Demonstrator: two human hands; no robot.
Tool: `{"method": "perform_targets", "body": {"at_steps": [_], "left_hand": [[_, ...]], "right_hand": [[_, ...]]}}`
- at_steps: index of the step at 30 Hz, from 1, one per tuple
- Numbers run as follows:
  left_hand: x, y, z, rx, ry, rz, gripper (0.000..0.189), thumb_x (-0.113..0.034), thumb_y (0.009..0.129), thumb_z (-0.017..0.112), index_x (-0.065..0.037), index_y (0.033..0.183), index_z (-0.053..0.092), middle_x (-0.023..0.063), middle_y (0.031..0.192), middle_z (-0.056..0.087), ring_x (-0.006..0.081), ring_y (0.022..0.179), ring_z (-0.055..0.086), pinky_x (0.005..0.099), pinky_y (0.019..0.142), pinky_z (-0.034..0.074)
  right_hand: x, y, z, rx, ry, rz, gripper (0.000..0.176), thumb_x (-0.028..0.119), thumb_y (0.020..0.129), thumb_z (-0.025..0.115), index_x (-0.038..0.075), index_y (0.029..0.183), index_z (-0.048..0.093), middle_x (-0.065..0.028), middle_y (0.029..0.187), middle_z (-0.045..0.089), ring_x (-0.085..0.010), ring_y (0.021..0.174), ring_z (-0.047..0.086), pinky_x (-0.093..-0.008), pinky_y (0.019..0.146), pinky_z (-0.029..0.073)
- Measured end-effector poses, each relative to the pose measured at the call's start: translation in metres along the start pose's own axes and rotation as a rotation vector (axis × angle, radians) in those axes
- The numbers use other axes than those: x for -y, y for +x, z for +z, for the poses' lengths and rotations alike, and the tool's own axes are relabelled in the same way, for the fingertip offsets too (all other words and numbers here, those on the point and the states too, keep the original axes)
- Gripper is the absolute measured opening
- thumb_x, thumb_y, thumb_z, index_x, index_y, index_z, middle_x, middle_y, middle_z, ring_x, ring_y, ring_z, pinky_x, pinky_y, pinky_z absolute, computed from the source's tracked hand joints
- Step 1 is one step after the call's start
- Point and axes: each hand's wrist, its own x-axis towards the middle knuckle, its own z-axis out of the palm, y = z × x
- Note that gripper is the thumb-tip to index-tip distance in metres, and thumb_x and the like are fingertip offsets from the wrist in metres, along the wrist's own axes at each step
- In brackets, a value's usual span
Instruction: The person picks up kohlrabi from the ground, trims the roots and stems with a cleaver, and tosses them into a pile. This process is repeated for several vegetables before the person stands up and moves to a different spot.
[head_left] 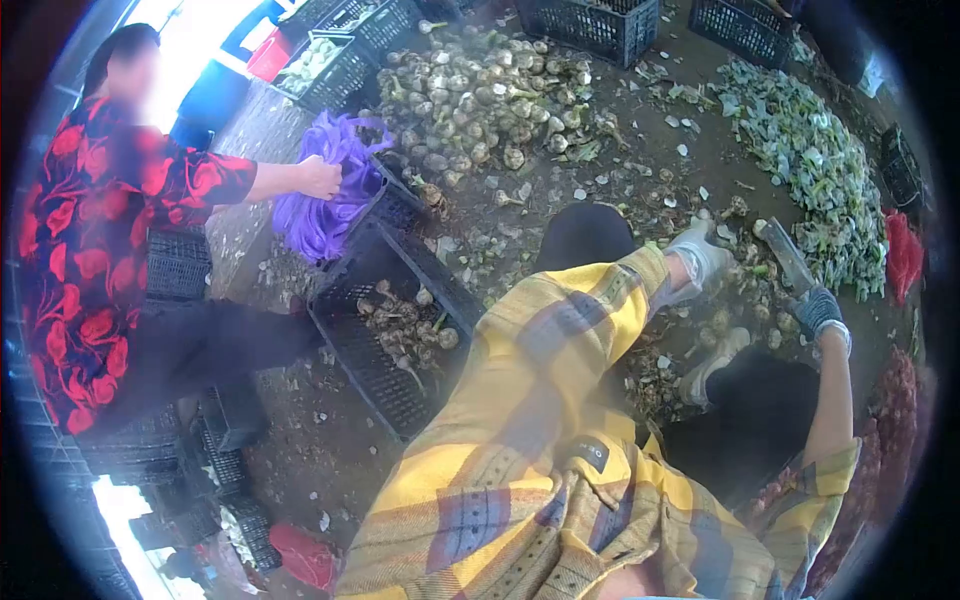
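Observation:
My left hand (703, 255), in a pale glove, reaches over the ground on the right side of the view, its fingers closed around something whitish, too small to make out. My right hand (820, 310), in a grey glove, is closed on the handle of a knife. The wide blade (787, 256) points up and left, toward the space between my hands. Loose garlic bulbs (755, 285) lie on the ground under and between both hands. A pale shoe (715, 365) shows just below them.
A large garlic pile (480, 100) lies ahead, and cut stalks (815, 160) are heaped at right. A black crate (370, 375) with some bulbs stands at left. Beside it, a person in a red-patterned top (95, 250) holds purple strips (325, 190). More crates line the back.

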Motion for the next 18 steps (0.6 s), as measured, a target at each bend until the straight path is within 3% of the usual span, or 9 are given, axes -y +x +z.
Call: {"method": "perform_targets", "body": {"at_steps": [1,4,5,8,9,12,13,15,18], "left_hand": [[0.01,0.011,0.002,-0.104,0.126,0.143,0.042,-0.02,0.081,0.064,-0.004,0.117,0.05,0.008,0.09,0.06,0.022,0.085,0.058,0.0323,0.075,0.045],[0.011,0.011,0.001,-0.059,-0.25,-0.02,0.029,-0.019,0.08,0.065,-0.003,0.103,0.058,0.0057,0.078,0.062,0.0182,0.073,0.059,0.0279,0.068,0.046],[0.009,0.012,0.0,-0.141,-0.13,-0.018,0.023,-0.017,0.081,0.065,-0.003,0.097,0.058,0.0033,0.072,0.06,0.0147,0.067,0.057,0.0254,0.062,0.044],[0.057,0.049,0.007,-0.056,-0.349,0.312,0.017,-0.016,0.086,0.057,-0.001,0.092,0.063,0.0074,0.089,0.063,0.0161,0.081,0.058,0.0288,0.079,0.046],[0.058,0.044,0.001,-0.012,-0.34,0.353,0.016,-0.013,0.085,0.056,-0.002,0.095,0.062,0.0069,0.092,0.063,0.0154,0.082,0.058,0.027,0.078,0.047],[0.049,0.007,-0.007,0.018,-0.281,0.377,0.02,-0.005,0.084,0.054,-0.004,0.103,0.06,0.0054,0.1,0.063,0.0131,0.085,0.06,0.0218,0.074,0.048],[0.048,0.002,-0.01,0.021,-0.268,0.389,0.024,-0.002,0.084,0.053,-0.005,0.106,0.06,0.0048,0.103,0.063,0.0123,0.085,0.061,0.0201,0.073,0.048],[0.017,-0.038,-0.002,-0.055,-0.553,0.17,0.016,0.001,0.083,0.054,-0.003,0.097,0.062,0.008,0.094,0.063,0.0175,0.078,0.062,0.0267,0.057,0.051],[0.02,-0.041,-0.002,0.01,-0.695,0.327,0.014,-0.001,0.084,0.057,-0.003,0.097,0.061,0.0093,0.092,0.063,0.0185,0.075,0.063,0.0286,0.058,0.054]], "right_hand": [[-0.001,0.002,0.001,0.012,-0.003,0.006,0.05,0.035,0.069,0.069,-0.004,0.099,0.061,-0.0268,0.094,0.061,-0.038,0.091,0.06,-0.0398,0.079,0.048],[0.004,-0.001,-0.003,0.068,0.008,0.033,0.049,0.034,0.07,0.067,-0.002,0.103,0.06,-0.0252,0.096,0.062,-0.037,0.092,0.06,-0.0395,0.08,0.048],[0.007,-0.002,-0.006,0.088,0.016,0.042,0.048,0.033,0.071,0.066,-0.001,0.104,0.06,-0.0245,0.096,0.062,-0.0366,0.092,0.06,-0.0394,0.08,0.048],[-0.009,0.012,0.019,-0.1,-0.013,-0.153,0.048,0.042,0.072,0.063,-0.002,0.092,0.064,-0.0232,0.089,0.063,-0.0348,0.085,0.061,-0.0404,0.073,0.048],[0.035,-0.03,-0.026,0.057,0.035,-0.061,0.046,0.036,0.074,0.061,0.003,0.106,0.061,-0.0202,0.1,0.063,-0.0356,0.095,0.059,-0.0395,0.081,0.047],[0.029,-0.035,-0.029,0.111,0.119,0.075,0.049,0.041,0.073,0.058,0.003,0.103,0.063,-0.0193,0.104,0.062,-0.0344,0.097,0.059,-0.0399,0.084,0.046],[0.034,-0.056,-0.037,0.008,0.254,0.039,0.047,0.039,0.071,0.06,0.004,0.103,0.064,-0.0191,0.104,0.062,-0.0349,0.098,0.059,-0.0394,0.085,0.046],[0.034,-0.056,-0.04,0.056,0.219,0.109,0.05,0.038,0.068,0.065,0.004,0.104,0.063,-0.0175,0.106,0.062,-0.0335,0.098,0.06,-0.0405,0.085,0.046],[0.024,-0.052,-0.035,0.093,0.214,0.14,0.05,0.037,0.068,0.068,0.005,0.107,0.063,-0.0158,0.107,0.062,-0.0328,0.098,0.06,-0.0414,0.085,0.047]]}}
